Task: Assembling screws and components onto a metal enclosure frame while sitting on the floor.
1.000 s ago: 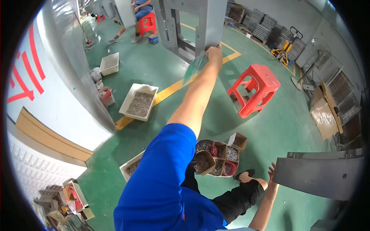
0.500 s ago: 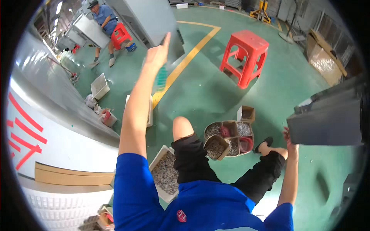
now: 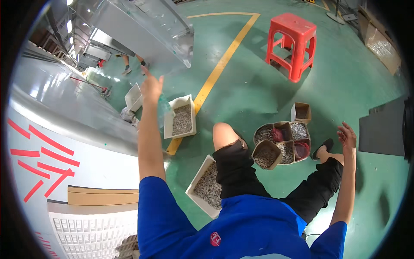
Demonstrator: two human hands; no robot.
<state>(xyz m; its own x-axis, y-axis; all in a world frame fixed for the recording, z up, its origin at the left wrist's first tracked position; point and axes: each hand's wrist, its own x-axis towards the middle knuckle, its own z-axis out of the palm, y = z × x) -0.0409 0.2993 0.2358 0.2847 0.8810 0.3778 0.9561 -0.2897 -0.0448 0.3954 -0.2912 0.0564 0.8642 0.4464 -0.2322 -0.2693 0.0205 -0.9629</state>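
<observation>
My left hand (image 3: 152, 86) is raised with its fingers apart, just below the lower edge of a large grey sheet-metal panel (image 3: 142, 26); I cannot tell whether it touches the panel. My right hand (image 3: 347, 136) is held out to the right, fingers spread and holding nothing. It is close to the left edge of a dark grey flat panel (image 3: 381, 127). I wear a blue shirt and black shorts, and my bare knee (image 3: 224, 131) points forward.
A white tray of small metal parts (image 3: 182, 116) lies by the yellow floor line (image 3: 215, 73), another tray (image 3: 207, 185) by my thigh. Cardboard boxes of parts (image 3: 280, 144) sit ahead. A red stool (image 3: 293, 39) stands beyond. Another person's legs (image 3: 129, 64) are far left.
The view has swung downward. My left hand has come off the tall metal panel and lowered. My right hand has let go of the grey panel it held half a second ago.
</observation>
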